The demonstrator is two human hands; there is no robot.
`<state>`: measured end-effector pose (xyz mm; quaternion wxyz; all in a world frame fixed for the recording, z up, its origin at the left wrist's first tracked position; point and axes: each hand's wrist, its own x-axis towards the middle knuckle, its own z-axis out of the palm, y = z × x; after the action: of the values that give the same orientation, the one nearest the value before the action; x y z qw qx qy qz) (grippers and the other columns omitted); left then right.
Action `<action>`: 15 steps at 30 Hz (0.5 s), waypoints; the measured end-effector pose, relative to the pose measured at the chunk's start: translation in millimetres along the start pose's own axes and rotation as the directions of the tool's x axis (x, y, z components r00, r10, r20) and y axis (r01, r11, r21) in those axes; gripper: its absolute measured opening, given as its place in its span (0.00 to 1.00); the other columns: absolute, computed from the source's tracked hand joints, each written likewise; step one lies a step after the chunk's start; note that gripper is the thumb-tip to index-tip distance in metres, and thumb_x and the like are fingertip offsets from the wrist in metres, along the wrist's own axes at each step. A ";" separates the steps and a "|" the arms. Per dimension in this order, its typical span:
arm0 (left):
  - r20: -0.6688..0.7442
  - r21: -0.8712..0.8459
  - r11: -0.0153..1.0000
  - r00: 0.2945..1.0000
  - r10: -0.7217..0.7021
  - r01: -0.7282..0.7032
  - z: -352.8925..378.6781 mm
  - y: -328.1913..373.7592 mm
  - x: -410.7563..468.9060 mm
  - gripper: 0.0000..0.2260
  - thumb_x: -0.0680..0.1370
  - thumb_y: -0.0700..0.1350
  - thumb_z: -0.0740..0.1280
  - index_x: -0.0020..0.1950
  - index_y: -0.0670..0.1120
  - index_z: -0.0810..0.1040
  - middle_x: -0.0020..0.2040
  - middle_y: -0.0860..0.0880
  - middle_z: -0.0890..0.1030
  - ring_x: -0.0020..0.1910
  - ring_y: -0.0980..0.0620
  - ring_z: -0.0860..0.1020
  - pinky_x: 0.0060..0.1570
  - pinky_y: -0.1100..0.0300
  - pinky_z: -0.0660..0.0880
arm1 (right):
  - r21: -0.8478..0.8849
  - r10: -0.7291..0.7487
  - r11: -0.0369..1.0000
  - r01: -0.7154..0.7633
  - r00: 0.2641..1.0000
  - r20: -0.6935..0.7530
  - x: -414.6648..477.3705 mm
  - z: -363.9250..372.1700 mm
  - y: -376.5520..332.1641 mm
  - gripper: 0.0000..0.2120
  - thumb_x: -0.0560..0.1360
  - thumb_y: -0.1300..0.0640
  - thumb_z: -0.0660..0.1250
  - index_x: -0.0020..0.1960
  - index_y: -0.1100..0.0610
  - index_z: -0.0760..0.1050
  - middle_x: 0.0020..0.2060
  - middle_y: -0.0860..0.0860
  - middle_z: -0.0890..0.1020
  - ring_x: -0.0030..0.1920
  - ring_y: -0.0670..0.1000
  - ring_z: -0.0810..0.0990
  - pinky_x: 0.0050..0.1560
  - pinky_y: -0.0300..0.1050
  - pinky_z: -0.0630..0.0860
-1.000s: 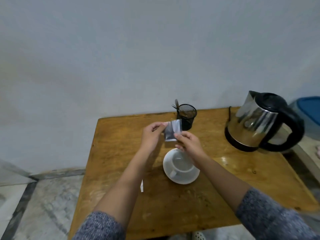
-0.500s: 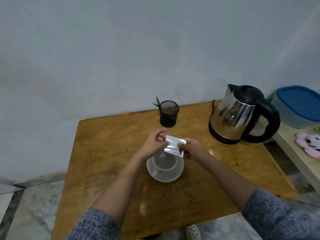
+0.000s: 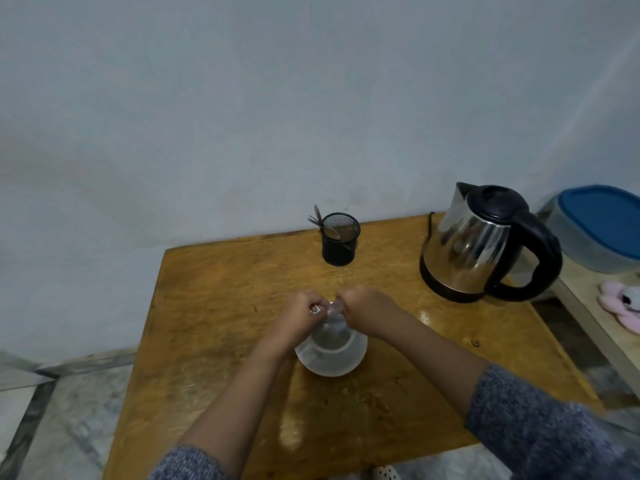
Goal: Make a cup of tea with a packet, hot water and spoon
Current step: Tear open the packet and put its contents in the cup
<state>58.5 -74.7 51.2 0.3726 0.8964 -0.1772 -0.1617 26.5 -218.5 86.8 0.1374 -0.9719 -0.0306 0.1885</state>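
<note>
A white cup [image 3: 332, 344] sits on a white saucer [image 3: 329, 367] in the middle of the wooden table [image 3: 214, 306]. Directly above the cup, my left hand [image 3: 299, 315] and my right hand [image 3: 367, 308] both pinch a small silvery tea packet [image 3: 334, 311], which is blurred and mostly hidden between the fingers. A steel electric kettle [image 3: 474, 247] with a black handle stands at the back right. Spoon handles [image 3: 317, 216] stick out of a black mesh holder [image 3: 339, 239] at the back of the table.
A grey tub with a blue lid [image 3: 602, 226] and a pink soft toy [image 3: 623, 304] rest on a lower ledge to the right. A pale wall rises behind the table. Tiled floor [image 3: 62, 420] lies to the left.
Both hands have lowered the packet from in front of the mesh holder down to just above the cup and closed together around it. The camera view has shifted left.
</note>
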 end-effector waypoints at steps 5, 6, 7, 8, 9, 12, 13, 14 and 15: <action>-0.055 -0.092 0.994 0.996 -0.071 0.066 3.3 -16.3 -11.1 0.04 0.73 0.41 0.68 0.43 0.45 0.83 0.41 0.45 0.82 0.38 0.51 0.77 0.39 0.59 0.73 | -0.035 -0.038 0.999 0.039 0.999 0.033 2.5 -6.2 -8.0 0.08 0.77 0.58 0.59 0.54 0.57 0.73 0.48 0.55 0.78 0.48 0.56 0.77 0.39 0.45 0.69; -0.065 -0.106 0.991 0.994 -0.088 0.081 3.9 -18.0 -12.3 0.04 0.73 0.41 0.68 0.43 0.45 0.83 0.39 0.46 0.81 0.37 0.52 0.76 0.38 0.59 0.72 | -0.008 -0.041 0.999 0.041 0.998 0.043 3.6 -8.1 -7.8 0.06 0.76 0.58 0.60 0.50 0.57 0.73 0.43 0.53 0.76 0.45 0.55 0.75 0.36 0.44 0.68; -0.075 -0.115 0.990 0.993 -0.094 0.085 4.3 -19.1 -13.2 0.04 0.73 0.41 0.69 0.42 0.45 0.83 0.37 0.47 0.80 0.36 0.53 0.75 0.36 0.61 0.71 | 0.011 -0.044 0.999 0.044 0.998 0.054 4.4 -10.6 -7.4 0.03 0.76 0.57 0.60 0.46 0.56 0.72 0.38 0.52 0.74 0.43 0.55 0.74 0.34 0.43 0.67; -0.087 -0.123 0.989 0.992 -0.094 0.083 4.8 -20.2 -13.7 0.03 0.73 0.41 0.69 0.43 0.45 0.83 0.37 0.48 0.80 0.35 0.55 0.74 0.36 0.62 0.70 | 0.016 -0.044 0.999 0.043 0.997 0.069 5.3 -13.6 -7.2 0.03 0.76 0.56 0.61 0.44 0.55 0.70 0.36 0.50 0.72 0.42 0.54 0.74 0.34 0.43 0.68; -0.104 -0.134 0.988 0.990 -0.095 0.080 5.3 -20.9 -14.0 0.04 0.73 0.41 0.69 0.43 0.45 0.83 0.37 0.49 0.80 0.36 0.56 0.75 0.36 0.64 0.70 | 0.007 -0.041 0.999 0.041 0.995 0.086 5.8 -16.7 -7.2 0.05 0.76 0.55 0.62 0.43 0.54 0.70 0.35 0.50 0.71 0.42 0.53 0.74 0.36 0.44 0.69; -0.162 -0.211 0.973 0.978 -0.129 0.093 6.8 -22.0 -16.5 0.04 0.73 0.40 0.69 0.45 0.43 0.84 0.34 0.52 0.79 0.34 0.58 0.74 0.37 0.66 0.71 | -0.041 -0.026 0.999 0.030 0.995 0.096 5.5 -20.8 -8.0 0.07 0.76 0.52 0.64 0.43 0.55 0.73 0.32 0.47 0.70 0.39 0.51 0.73 0.39 0.45 0.69; -0.171 -0.238 0.966 0.975 -0.141 0.098 7.8 -22.5 -16.9 0.04 0.73 0.39 0.69 0.45 0.43 0.84 0.34 0.51 0.79 0.34 0.57 0.74 0.38 0.63 0.72 | -0.041 -0.023 0.999 0.027 0.997 0.080 5.1 -20.4 -8.7 0.08 0.77 0.52 0.63 0.43 0.56 0.74 0.32 0.47 0.71 0.39 0.51 0.73 0.38 0.45 0.69; -0.172 -0.255 0.961 0.974 -0.149 0.102 8.7 -23.2 -17.2 0.04 0.73 0.39 0.69 0.45 0.43 0.83 0.35 0.50 0.80 0.35 0.56 0.75 0.40 0.60 0.73 | -0.042 -0.022 0.999 0.025 0.998 0.062 4.8 -19.7 -9.6 0.09 0.77 0.53 0.62 0.43 0.57 0.75 0.32 0.48 0.72 0.39 0.52 0.74 0.39 0.46 0.71; -0.171 -0.265 0.958 0.973 -0.154 0.106 9.4 -23.7 -17.6 0.04 0.73 0.39 0.69 0.45 0.43 0.83 0.35 0.50 0.80 0.35 0.55 0.75 0.40 0.59 0.73 | -0.049 -0.024 0.998 0.026 0.999 0.047 4.5 -18.2 -10.7 0.10 0.77 0.54 0.61 0.43 0.58 0.77 0.33 0.49 0.74 0.38 0.53 0.75 0.40 0.47 0.72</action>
<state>43.6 -57.1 30.5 0.4880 0.8624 -0.0591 -0.1212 37.4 -212.3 104.4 0.1146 -0.9699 -0.0506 0.2086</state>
